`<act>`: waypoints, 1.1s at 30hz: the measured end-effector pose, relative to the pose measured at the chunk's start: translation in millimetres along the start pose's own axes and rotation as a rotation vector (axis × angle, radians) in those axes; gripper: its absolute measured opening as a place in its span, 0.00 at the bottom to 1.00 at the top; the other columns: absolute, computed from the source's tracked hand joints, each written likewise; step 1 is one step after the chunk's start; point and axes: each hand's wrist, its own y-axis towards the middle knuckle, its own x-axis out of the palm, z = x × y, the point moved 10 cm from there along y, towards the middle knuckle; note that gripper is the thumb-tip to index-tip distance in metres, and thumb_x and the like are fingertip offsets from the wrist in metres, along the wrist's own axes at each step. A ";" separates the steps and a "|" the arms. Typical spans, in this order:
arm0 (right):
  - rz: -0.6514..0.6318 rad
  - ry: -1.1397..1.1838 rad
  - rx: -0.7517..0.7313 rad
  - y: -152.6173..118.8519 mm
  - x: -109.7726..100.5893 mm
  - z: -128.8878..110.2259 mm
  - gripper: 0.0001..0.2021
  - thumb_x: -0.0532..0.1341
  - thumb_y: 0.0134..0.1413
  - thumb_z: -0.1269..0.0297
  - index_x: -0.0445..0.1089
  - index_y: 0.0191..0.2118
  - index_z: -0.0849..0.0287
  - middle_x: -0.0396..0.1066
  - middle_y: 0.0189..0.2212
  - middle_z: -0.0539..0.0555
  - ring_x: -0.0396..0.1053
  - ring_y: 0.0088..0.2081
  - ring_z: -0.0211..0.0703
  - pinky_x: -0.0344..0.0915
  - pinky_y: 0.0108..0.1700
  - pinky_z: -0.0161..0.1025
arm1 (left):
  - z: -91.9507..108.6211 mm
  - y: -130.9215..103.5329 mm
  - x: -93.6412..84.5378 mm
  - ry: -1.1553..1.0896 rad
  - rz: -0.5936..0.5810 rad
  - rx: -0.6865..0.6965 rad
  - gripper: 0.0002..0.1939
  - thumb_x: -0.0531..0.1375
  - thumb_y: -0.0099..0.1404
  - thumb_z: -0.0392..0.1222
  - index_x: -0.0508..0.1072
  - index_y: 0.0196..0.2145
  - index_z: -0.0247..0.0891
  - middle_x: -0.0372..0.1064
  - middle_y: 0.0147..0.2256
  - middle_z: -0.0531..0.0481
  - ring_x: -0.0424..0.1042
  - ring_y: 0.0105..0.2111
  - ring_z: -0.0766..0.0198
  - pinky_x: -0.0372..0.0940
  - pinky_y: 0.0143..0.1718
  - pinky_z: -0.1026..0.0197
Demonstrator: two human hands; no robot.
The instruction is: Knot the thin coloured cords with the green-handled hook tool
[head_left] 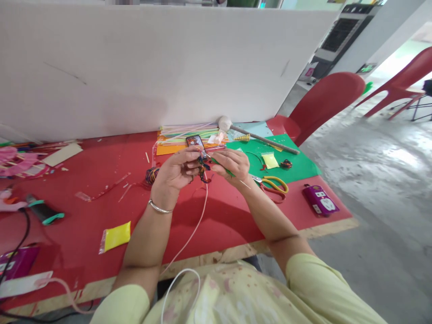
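Head cam: dark cord work (203, 173) between both hands, phone (195, 141) at 12.
Left hand (178, 168) pinches cord work; right hand (234, 163) closed on green tool (230, 173). Pinching near the tip should steady it. Scissors (257, 179) at 4, pink cable (203, 213), table edge (216, 258) at 6 bound elbow room.

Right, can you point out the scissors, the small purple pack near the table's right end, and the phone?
Scissors (277, 182): head view, yellow handle.
Purple pack (319, 200): head view, front face.
Phone (195, 141): head view, screen.
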 end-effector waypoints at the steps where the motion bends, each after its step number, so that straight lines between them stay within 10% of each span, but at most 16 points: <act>1: 0.034 -0.011 -0.010 -0.7 -0.4 -2.0 0.17 0.60 0.73 0.53 0.79 0.54 0.57 0.84 0.40 0.58 0.83 0.42 0.46 0.80 0.46 0.42 | -4.4 0.3 3.1 -0.009 -0.022 -0.026 0.15 0.72 0.44 0.29 0.80 0.33 0.32 0.69 0.22 0.56 0.57 0.16 0.79 0.50 0.15 0.75; 10: 0.099 0.017 -0.052 0.0 0.0 -0.7 0.20 0.61 0.71 0.51 0.76 0.57 0.60 0.84 0.40 0.60 0.83 0.40 0.45 0.78 0.44 0.38 | -10.1 3.5 3.5 -0.005 -0.018 -0.024 0.13 0.72 0.46 0.29 0.81 0.32 0.32 0.75 0.23 0.51 0.71 0.20 0.70 0.61 0.17 0.72; 33: -0.119 0.053 -0.132 15.8 -10.0 -3.1 0.18 0.68 0.67 0.61 0.75 0.59 0.55 0.85 0.43 0.56 0.84 0.43 0.44 0.80 0.50 0.41 | 24.3 1.3 -21.4 0.198 0.034 0.153 0.10 0.74 0.44 0.34 0.83 0.28 0.35 0.74 0.21 0.52 0.69 0.19 0.69 0.61 0.16 0.69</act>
